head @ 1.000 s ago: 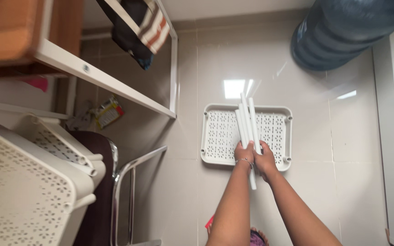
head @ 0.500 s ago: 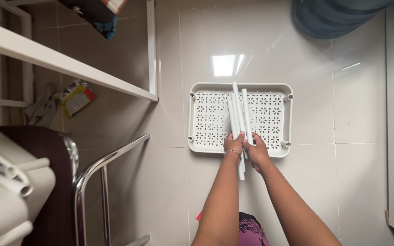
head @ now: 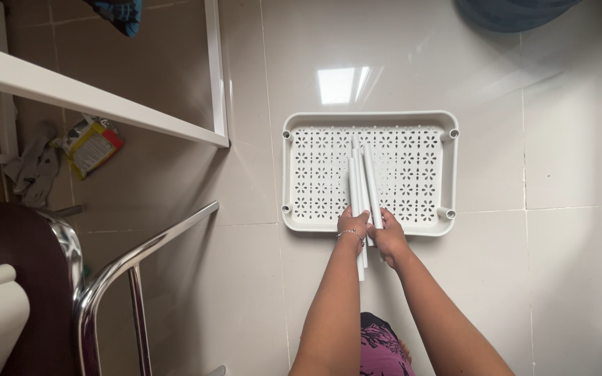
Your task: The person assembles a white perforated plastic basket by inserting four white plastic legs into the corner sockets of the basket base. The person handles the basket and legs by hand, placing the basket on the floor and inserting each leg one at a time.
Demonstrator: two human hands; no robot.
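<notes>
At the far left a white shelf frame (head: 92, 97) stands over the tiled floor (head: 566, 251), with a small yellow packet (head: 90, 145) under it. Near the left edge is a shiny metal chair rail (head: 134, 261). In the middle, the left hand (head: 352, 226) is closed around a bunch of white tubes (head: 362, 182). Just to its right, the right hand (head: 388, 239) grips the same tubes. The tubes lie over a white tray with flower-shaped holes (head: 412, 226), which sits flat on the floor.
</notes>
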